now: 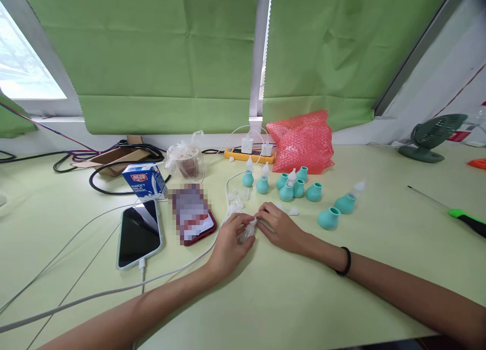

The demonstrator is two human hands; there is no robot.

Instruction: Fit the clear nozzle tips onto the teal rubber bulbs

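Observation:
My left hand is closed round a small translucent plastic nozzle, held low over the table between thumb and fingers. At the upper end of that nozzle, the fingertips of my right hand pinch its whitish tip, partly hidden by the fingers. Just behind my left hand lies a heap of clear plastic pieces. A few small white tips rest beyond my right hand. Farther back stand several teal rubber bulbs, some of them fitted with clear nozzles. One bare teal bulb lies right of my right wrist.
Two phones, one pale-cased and one red-cased, lie left of my hands. A white cable crosses under my left arm. Behind are a milk carton, a power strip and a red bubble-wrap bag; a screwdriver lies right.

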